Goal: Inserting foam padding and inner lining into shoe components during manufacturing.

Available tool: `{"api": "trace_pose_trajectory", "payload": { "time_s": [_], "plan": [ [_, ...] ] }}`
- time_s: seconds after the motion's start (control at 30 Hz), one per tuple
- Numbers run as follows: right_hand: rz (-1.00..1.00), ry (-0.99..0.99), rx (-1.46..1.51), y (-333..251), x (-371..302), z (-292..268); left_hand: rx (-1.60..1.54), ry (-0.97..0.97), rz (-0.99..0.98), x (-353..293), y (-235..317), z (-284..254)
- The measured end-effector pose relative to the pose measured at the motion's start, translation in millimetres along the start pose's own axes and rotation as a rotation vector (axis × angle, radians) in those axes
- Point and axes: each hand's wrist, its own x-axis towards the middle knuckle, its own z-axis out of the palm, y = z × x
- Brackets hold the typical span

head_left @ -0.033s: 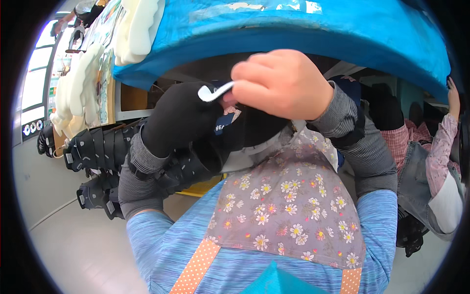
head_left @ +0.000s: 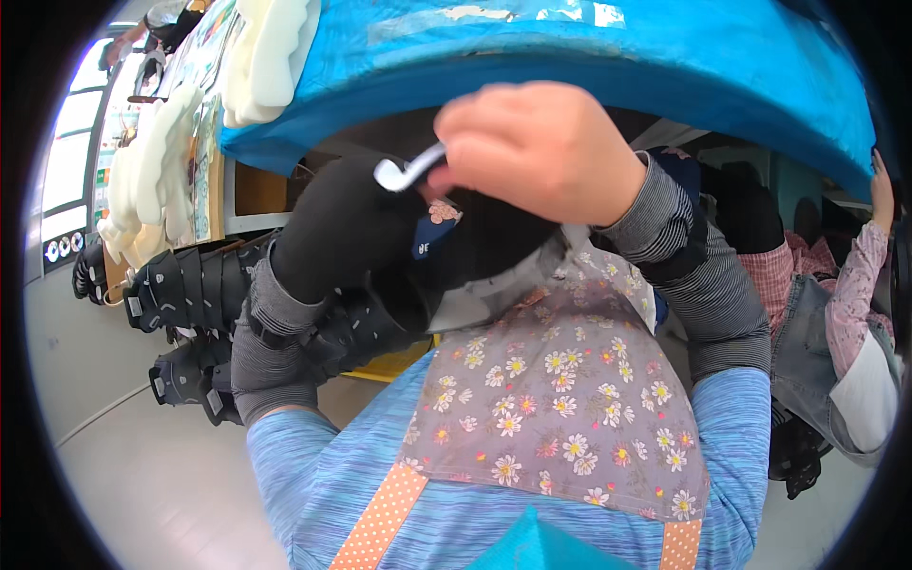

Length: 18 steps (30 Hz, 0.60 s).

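Observation:
My right hand [head_left: 543, 157], blurred by motion, is closed around a small white tool [head_left: 408, 171] with a curved head, which looks like a small brush. Its head is over the black material. My left hand is in black cloth [head_left: 353, 214], a glove or the black piece itself; its fingers do not show. Beside the black cloth, under my right hand, is a navy patch [head_left: 437, 230] with a pink figure. A larger black piece [head_left: 494, 242] with a pale grey edge lies across my lap against my flowered apron [head_left: 560, 399].
A blue-covered table [head_left: 570, 71] curves across the front. Scalloped white foam pieces [head_left: 275, 57] lie at its left end. Several stacked black boot-like items [head_left: 195, 290] stand at my left, near a yellow crate [head_left: 389, 364]. At the right sits another person [head_left: 845, 313], one hand on the table edge.
My right hand and the white tool have shifted slightly up and left. More of the navy patch's pink figure shows. The left arm has hardly moved.

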Motion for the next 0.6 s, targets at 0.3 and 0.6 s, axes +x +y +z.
{"api": "trace_pose_trajectory", "payload": {
  "time_s": [0.3, 0.6],
  "plan": [
    [0.744, 0.194, 0.294, -33, -23, -11, -1.194, 0.934, -0.176, -44, -33, 16],
    [0.847, -0.082, 0.509, -67, -23, 62, -1.614, 1.095, -0.211, -86, -70, 113]
  ]
}}
